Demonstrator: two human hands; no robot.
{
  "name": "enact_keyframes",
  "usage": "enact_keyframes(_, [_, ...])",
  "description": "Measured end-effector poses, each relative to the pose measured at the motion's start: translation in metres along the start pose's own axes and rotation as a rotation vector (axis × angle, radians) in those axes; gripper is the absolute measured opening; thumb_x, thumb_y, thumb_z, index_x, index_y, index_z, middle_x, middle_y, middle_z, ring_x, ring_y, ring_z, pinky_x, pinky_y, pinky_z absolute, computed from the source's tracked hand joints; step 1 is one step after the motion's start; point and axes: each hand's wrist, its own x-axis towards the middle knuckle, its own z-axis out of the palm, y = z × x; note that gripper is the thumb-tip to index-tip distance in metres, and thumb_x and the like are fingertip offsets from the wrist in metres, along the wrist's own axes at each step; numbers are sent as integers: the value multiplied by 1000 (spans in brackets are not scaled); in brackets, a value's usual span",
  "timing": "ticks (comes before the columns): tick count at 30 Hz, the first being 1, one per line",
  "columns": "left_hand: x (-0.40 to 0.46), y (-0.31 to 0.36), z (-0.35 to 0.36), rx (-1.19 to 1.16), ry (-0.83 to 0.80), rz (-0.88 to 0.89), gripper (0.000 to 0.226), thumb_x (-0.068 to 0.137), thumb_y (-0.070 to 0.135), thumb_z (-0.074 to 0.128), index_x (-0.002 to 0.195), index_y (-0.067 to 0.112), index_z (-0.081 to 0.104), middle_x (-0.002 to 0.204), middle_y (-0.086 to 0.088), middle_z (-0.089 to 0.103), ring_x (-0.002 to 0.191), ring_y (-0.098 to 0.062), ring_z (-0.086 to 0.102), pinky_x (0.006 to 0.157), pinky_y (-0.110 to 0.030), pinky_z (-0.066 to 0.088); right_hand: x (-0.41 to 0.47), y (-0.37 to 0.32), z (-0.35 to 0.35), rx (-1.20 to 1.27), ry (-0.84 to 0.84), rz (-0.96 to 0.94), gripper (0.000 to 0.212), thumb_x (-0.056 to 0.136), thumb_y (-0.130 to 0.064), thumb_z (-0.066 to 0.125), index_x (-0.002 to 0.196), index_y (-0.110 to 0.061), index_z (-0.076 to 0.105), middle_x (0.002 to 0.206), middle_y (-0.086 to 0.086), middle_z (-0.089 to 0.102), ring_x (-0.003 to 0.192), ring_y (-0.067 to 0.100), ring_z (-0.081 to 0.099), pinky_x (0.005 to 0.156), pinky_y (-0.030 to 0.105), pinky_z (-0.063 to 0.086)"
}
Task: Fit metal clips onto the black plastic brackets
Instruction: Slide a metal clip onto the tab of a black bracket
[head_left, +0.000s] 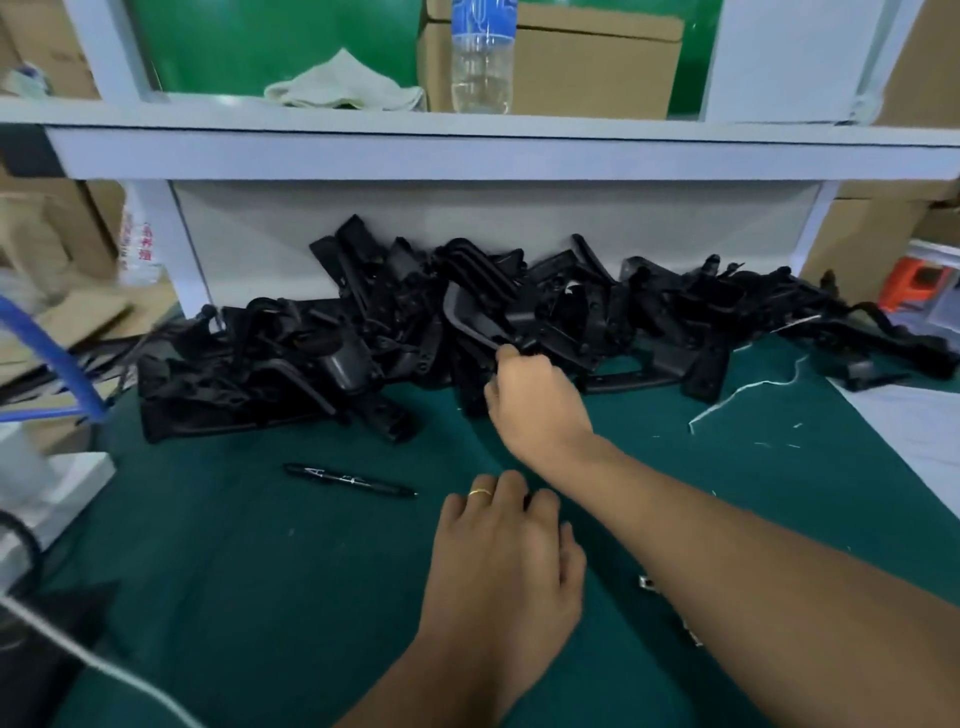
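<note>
Left hand (506, 561) rests flat, fingers relaxed, on green counter (249, 561); right hand (537, 400) grips bracket (480, 322) at pile's (291, 364) near edge; marker (350, 480) left.

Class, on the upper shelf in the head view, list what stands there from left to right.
Crumpled cloth → water bottle → cardboard box, which stands behind the bottle and reaches out to its right.

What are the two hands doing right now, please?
Left hand: open, resting flat on the green mat, holding nothing.
Right hand: gripping a black bracket at the pile.
</note>
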Motion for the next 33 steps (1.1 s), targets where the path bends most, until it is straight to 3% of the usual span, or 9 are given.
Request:
enact_keyframes(5, [3,-2,-6,-289,118,-262,58,99,57,9,132,27,45,111,15,59,102,-7,57,88,-28,50,-73,23,-32,-16,59,-156,42,104,-13,49,145,-9,50,114,13,70,91,39,69,73,45,57])
enact_keyframes(7, [5,-5,-7,-520,152,-353,72,95,70,6,142,26,39,98,18,64,94,-3,61,82,-27,51,-114,33,-44,38,75,-250,51,102,-17,54,152,-15,47,114,9,70,84,35,71,71,44,60])
enact_keyframes(10, [10,-13,-6,-863,132,-512,78,92,74,32,152,25,34,90,17,66,89,8,61,70,-14,49,-159,41,-50,-15,32,-385,51,101,-27,48,151,-22,48,98,-4,66,66,18,66,54,30,56])
enact_keyframes(13, [15,-22,-1,-983,113,-607,64,95,49,63,151,29,39,100,21,65,88,19,58,64,-1,45,-163,51,-42,90,-132,-469,51,108,-33,38,158,-39,29,110,-12,55,89,12,63,74,32,59])
enact_keyframes(16, [14,-29,5,-1007,196,-627,59,90,36,74,141,36,46,100,32,64,90,17,60,64,-8,50,-156,63,-27,160,-174,-538,54,110,-27,46,158,-39,25,129,-14,50,120,9,50,104,29,46])
enact_keyframes(25, [9,-35,1,-1002,549,-590,57,103,5,55,147,34,36,98,38,55,91,14,58,66,1,44,-133,80,-11,291,-147,-119,78,104,-51,49,165,-31,6,172,-17,-4,155,-2,-12,126,23,-1])
enact_keyframes(28, [9,-34,-1,-1027,553,-548,59,105,-1,46,143,41,32,101,32,53,84,9,56,64,-2,44,-130,93,-20,321,-159,-66,62,106,-37,51,162,-26,27,171,-10,17,157,5,9,126,20,8])
enact_keyframes(31, [7,-29,-3,-1055,484,-491,55,106,1,36,137,46,32,91,36,51,72,-1,52,56,-13,47,-123,117,-39,367,-5,8,29,103,-17,56,127,-27,70,131,-7,69,123,14,60,100,1,33])
enact_keyframes(33, [5,-26,-5,-1083,443,-475,52,107,5,33,139,45,36,104,27,54,74,-7,49,58,-25,48,-119,134,-53,445,-14,87,25,103,-17,58,102,-35,76,100,-14,77,95,16,70,85,19,53])
